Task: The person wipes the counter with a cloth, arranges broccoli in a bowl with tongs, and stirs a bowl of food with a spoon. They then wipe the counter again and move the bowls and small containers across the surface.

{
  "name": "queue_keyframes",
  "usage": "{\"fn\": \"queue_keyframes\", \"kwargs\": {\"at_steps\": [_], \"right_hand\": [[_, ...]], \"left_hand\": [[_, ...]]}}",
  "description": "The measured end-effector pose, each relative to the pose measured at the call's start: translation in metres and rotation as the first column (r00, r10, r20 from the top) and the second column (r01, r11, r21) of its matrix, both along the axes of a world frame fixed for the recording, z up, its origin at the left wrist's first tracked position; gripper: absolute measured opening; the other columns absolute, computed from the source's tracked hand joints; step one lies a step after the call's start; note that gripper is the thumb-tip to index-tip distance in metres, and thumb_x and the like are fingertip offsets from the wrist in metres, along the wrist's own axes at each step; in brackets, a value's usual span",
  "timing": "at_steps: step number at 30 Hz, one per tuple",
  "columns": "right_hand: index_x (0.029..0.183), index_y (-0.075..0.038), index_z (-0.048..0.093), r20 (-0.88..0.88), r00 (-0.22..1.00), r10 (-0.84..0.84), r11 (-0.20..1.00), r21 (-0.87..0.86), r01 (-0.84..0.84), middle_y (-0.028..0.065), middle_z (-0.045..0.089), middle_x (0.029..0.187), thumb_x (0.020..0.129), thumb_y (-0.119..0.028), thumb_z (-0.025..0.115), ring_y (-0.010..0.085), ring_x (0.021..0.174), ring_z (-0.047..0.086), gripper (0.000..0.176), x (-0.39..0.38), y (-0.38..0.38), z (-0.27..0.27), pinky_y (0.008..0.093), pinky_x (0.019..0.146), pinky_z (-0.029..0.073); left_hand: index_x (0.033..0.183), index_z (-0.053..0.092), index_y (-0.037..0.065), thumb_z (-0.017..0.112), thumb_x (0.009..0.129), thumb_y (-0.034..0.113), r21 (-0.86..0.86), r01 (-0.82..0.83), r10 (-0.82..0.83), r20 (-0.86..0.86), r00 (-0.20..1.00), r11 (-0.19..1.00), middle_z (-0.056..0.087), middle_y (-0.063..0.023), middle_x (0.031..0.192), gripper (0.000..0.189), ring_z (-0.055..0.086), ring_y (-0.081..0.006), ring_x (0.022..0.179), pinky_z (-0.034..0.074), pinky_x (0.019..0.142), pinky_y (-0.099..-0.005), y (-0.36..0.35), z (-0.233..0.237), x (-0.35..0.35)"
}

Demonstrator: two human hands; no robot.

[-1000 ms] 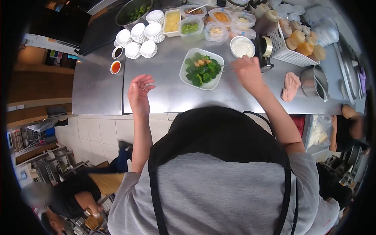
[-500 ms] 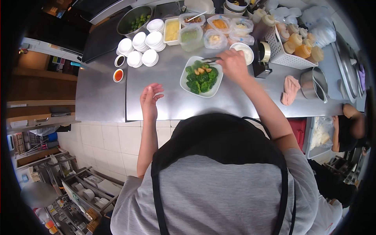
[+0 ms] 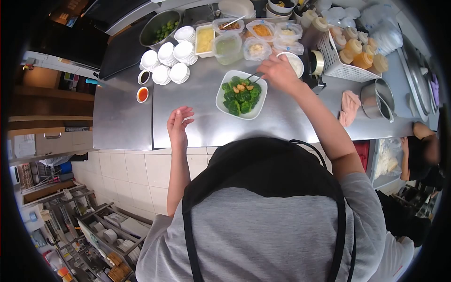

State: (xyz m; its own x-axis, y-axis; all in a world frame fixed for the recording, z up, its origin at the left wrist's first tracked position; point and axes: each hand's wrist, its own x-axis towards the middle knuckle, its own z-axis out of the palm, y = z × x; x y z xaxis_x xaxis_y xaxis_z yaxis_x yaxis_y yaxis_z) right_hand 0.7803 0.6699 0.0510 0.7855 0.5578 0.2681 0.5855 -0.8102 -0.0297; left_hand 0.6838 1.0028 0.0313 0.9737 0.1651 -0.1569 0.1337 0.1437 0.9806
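Observation:
On the steel counter stands a white square bowl [image 3: 257, 109] of green broccoli [image 3: 243, 103], topped with several golden-brown pieces [image 3: 241, 88] that look like garlic cloves. My right hand [image 3: 278, 73] is closed around dark metal tongs [image 3: 255, 75], whose tips reach over the bowl's upper right side near the broccoli. Its fingers hide the handle end. A round white container of white contents [image 3: 295, 64] sits right behind that hand. My left hand [image 3: 178, 124] hovers above the counter's front part, left of the bowl, fingers loosely apart and holding nothing.
Stacks of small white dishes [image 3: 180, 73] stand left of the bowl, near a cup of orange-red sauce [image 3: 142, 94]. Ingredient tubs [image 3: 227, 48] line the back. To the right are a bottle basket [image 3: 338, 70], a pink cloth [image 3: 349, 108], a metal pot [image 3: 371, 101] and another person's arm [image 3: 405, 157].
The tongs in my right hand have shifted slightly and their tips look lower over the bowl. My left hand sits slightly lower in view, still empty.

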Motion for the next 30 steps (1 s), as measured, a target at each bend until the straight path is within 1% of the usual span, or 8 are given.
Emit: {"fn": "queue_keyframes", "kwargs": {"at_steps": [7, 13, 16, 18, 19, 21, 28, 30], "right_hand": [[0.078, -0.013, 0.063, -0.049, 0.998, -0.035, 0.980, 0.195, 0.043, -0.0006, 0.059, 0.079, 0.069, -0.014, 0.060, 0.0174, 0.085, 0.052, 0.009, -0.001, -0.005, -0.007, 0.0340, 0.077, 0.034], [0.077, -0.010, 0.064, -0.468, 0.850, -0.243, 0.927, 0.145, 0.345, 0.0026, 0.062, 0.083, 0.071, -0.016, 0.060, 0.0200, 0.086, 0.055, 0.009, 0.006, -0.007, 0.002, 0.0354, 0.077, 0.034], [0.076, -0.011, 0.063, -0.393, 0.901, -0.184, 0.954, 0.147, 0.259, 0.0025, 0.060, 0.083, 0.072, -0.015, 0.060, 0.0190, 0.089, 0.053, 0.006, 0.008, -0.006, 0.004, 0.0357, 0.077, 0.034], [0.087, -0.013, 0.062, -0.028, 0.997, 0.074, 0.990, 0.121, -0.070, 0.0001, 0.058, 0.083, 0.071, -0.016, 0.062, 0.0166, 0.084, 0.050, 0.017, 0.007, -0.005, 0.010, 0.0326, 0.075, 0.034], [0.087, -0.013, 0.062, -0.028, 0.997, 0.074, 0.990, 0.122, -0.070, 0.0001, 0.058, 0.083, 0.071, -0.016, 0.062, 0.0166, 0.084, 0.050, 0.017, 0.008, -0.004, 0.010, 0.0326, 0.075, 0.034], [0.088, -0.012, 0.060, 0.022, 0.980, 0.199, 0.978, -0.065, -0.197, -0.0009, 0.054, 0.083, 0.068, -0.013, 0.062, 0.0156, 0.085, 0.047, 0.020, 0.010, -0.001, 0.010, 0.0316, 0.074, 0.034], [0.084, -0.007, 0.058, 0.162, 0.939, 0.305, 0.952, -0.081, -0.295, 0.0001, 0.052, 0.078, 0.065, -0.012, 0.064, 0.0169, 0.081, 0.048, 0.021, 0.011, 0.003, -0.012, 0.0298, 0.072, 0.037], [0.082, -0.007, 0.060, 0.150, 0.956, 0.251, 0.962, 0.073, -0.264, 0.0014, 0.054, 0.077, 0.066, -0.013, 0.064, 0.0188, 0.080, 0.049, 0.018, 0.011, -0.001, -0.014, 0.0301, 0.072, 0.038]], "left_hand": [[0.100, 0.053, -0.001, 0.045, 0.089, 0.031, -0.005, 0.001, -0.001, 0.020, 1.000, 1.000, 0.060, -0.0126, 0.095, 0.034, 0.057, -0.0169, 0.084, 0.046, 0.070, -0.0280, -0.004, 0.004, 0.000], [0.100, 0.053, 0.000, 0.045, 0.089, 0.032, -0.005, -0.004, 0.004, 0.008, 1.000, 1.000, 0.060, -0.0127, 0.095, 0.035, 0.057, -0.0171, 0.084, 0.045, 0.070, -0.0281, -0.001, 0.001, -0.002], [0.100, 0.054, 0.000, 0.045, 0.089, 0.032, 0.008, -0.014, 0.014, 0.003, 1.000, 1.000, 0.060, -0.0126, 0.095, 0.035, 0.057, -0.0170, 0.084, 0.045, 0.070, -0.0281, -0.003, 0.003, -0.003], [0.099, 0.054, 0.000, 0.045, 0.089, 0.032, 0.008, -0.007, 0.007, 0.009, 1.000, 1.000, 0.060, -0.0127, 0.095, 0.035, 0.057, -0.0169, 0.083, 0.045, 0.070, -0.0281, -0.003, 0.004, -0.003], [0.099, 0.054, 0.000, 0.045, 0.089, 0.032, 0.009, -0.007, 0.007, 0.009, 1.000, 1.000, 0.060, -0.0127, 0.095, 0.035, 0.057, -0.0169, 0.083, 0.045, 0.070, -0.0281, -0.003, 0.003, -0.002], [0.099, 0.054, 0.000, 0.045, 0.089, 0.032, 0.002, -0.007, 0.007, 0.010, 1.000, 1.000, 0.060, -0.0128, 0.095, 0.035, 0.057, -0.0169, 0.083, 0.045, 0.070, -0.0280, -0.002, 0.003, -0.002], [0.099, 0.054, -0.001, 0.044, 0.089, 0.032, 0.005, -0.011, 0.011, 0.016, 1.000, 1.000, 0.060, -0.0126, 0.095, 0.035, 0.057, -0.0169, 0.083, 0.046, 0.069, -0.0278, 0.001, 0.003, -0.002], [0.099, 0.054, -0.001, 0.044, 0.089, 0.032, -0.002, -0.013, 0.013, 0.020, 1.000, 1.000, 0.060, -0.0126, 0.095, 0.036, 0.057, -0.0169, 0.083, 0.046, 0.069, -0.0279, 0.000, 0.004, -0.002]]}}
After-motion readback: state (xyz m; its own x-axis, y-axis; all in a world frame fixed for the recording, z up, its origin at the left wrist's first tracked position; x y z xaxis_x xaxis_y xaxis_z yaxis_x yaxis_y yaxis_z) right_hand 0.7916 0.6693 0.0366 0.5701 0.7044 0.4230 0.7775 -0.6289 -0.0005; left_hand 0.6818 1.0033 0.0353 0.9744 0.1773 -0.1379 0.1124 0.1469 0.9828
